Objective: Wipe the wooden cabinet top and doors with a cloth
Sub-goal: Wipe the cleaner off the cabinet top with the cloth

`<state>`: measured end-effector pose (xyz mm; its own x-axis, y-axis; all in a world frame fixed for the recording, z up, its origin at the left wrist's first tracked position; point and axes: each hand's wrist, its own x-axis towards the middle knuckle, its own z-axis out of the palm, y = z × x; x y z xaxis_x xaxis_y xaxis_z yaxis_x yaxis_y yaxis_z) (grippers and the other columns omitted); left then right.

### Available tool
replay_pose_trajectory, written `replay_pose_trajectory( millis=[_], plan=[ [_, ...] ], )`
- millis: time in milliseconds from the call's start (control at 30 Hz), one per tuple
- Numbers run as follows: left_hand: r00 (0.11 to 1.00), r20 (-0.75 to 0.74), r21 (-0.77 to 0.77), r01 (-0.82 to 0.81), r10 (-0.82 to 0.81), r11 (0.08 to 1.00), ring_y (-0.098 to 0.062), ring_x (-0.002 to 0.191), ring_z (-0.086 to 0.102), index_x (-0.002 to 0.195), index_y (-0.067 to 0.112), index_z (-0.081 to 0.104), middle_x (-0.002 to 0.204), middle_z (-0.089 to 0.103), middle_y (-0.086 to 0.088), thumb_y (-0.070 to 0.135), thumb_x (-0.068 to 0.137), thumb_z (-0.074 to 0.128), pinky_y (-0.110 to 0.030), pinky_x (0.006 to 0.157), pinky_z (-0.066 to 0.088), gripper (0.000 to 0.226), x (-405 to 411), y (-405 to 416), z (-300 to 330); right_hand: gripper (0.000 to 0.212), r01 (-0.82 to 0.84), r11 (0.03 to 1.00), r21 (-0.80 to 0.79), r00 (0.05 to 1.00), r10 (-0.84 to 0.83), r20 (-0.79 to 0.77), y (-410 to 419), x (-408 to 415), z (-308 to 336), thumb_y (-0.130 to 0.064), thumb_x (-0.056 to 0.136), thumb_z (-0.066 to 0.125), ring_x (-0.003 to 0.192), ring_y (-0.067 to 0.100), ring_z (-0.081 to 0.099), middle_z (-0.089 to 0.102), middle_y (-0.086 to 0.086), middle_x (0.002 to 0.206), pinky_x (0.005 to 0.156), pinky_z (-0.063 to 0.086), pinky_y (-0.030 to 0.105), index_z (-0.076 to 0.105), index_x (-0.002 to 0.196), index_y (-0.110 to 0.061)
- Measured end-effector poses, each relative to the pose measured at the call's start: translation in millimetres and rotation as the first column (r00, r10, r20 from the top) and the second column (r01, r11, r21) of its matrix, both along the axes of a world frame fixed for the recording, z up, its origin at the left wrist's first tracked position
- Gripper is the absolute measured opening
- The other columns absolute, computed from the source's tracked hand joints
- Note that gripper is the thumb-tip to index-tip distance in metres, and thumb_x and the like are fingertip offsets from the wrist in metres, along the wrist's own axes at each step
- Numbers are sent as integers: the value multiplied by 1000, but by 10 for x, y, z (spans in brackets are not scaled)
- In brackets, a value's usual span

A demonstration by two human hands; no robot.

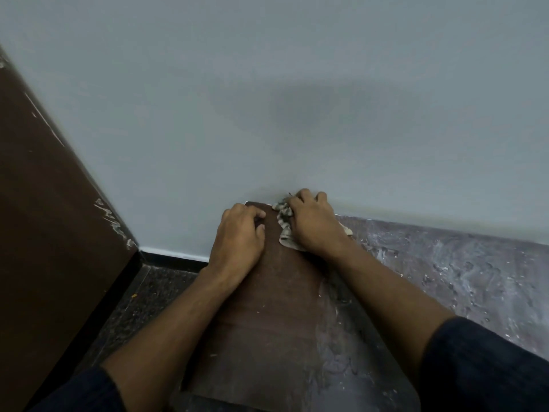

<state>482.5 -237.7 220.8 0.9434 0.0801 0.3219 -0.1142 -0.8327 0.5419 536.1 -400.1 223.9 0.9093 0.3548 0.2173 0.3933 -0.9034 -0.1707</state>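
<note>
Your cloth (285, 225) sits bunched at the far end of the cabinet top (267, 316), right where the wood meets the pale wall (267, 99). It is crumpled rather than spread flat, which suits working into that back edge, where dust would likely gather against the wall.

Your right hand (313, 226) lies over the cloth with the fingers curled down around it; the grip is closed on the fabric and pressing it onto the wood, and folds of the cloth spill out from the thumb side and under the wrist. Your left hand (239, 236) lies just beside it on the bare wood, fingers bent under and knuckles up, with nothing visibly in it. It looks placed to steady you, or the panel, while the other hand scrubs.

The brown strip under your forearms looks clean and dark. To your right, the surface (463, 272) is smeared with whitish residue and specks, so by the look of it much of the top is not yet wiped. Whether that smeared part belongs to the same cabinet is hard to tell from here.

To your left a dark wooden panel (50, 203), scuffed with white marks along its edge, stands against the wall, and the speckled floor (148, 295) shows below it.
</note>
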Motion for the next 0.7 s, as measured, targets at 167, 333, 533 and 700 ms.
replay_pose_trajectory(
  millis=[167, 333, 533, 700],
  plan=[
    [1000, -11, -79, -28, 28, 996, -17, 104, 57, 110, 19, 68, 108, 59, 1, 12, 89, 63, -30, 94, 49, 22, -31, 59, -30, 42, 31, 999, 27, 999, -32, 4, 76, -88, 18, -20, 94, 48, 109, 36, 40, 47, 10, 134, 92, 39, 45, 50, 135, -11],
    [998, 12, -97, -60, 62, 994, -17, 106, 57, 107, 16, 69, 108, 65, -1, 10, 95, 52, -22, 90, 42, 22, -157, 12, -38, 40, -133, 988, 76, 991, 130, 44, 95, -661, -76, -17, 91, 51, 103, 31, 40, 47, 10, 132, 89, 44, 46, 52, 131, -12],
    [1000, 12, -38, -21, 22, 999, -18, 105, 57, 112, 14, 70, 107, 65, -2, 14, 94, 56, -21, 89, 40, 23, -406, -25, -48, 42, -20, 997, 80, 999, 17, 39, 87, -486, -53, -16, 92, 48, 107, 34, 42, 48, 13, 128, 94, 44, 46, 50, 134, -12],
    [1000, -10, -63, -29, 29, 998, -17, 102, 61, 111, 14, 72, 106, 68, -3, 16, 93, 59, -20, 89, 41, 22, -625, 26, 58, 41, 26, 998, 57, 999, -27, 21, 197, -731, 14, -15, 93, 45, 107, 33, 41, 47, 13, 130, 89, 42, 44, 48, 134, -11]
  ],
)
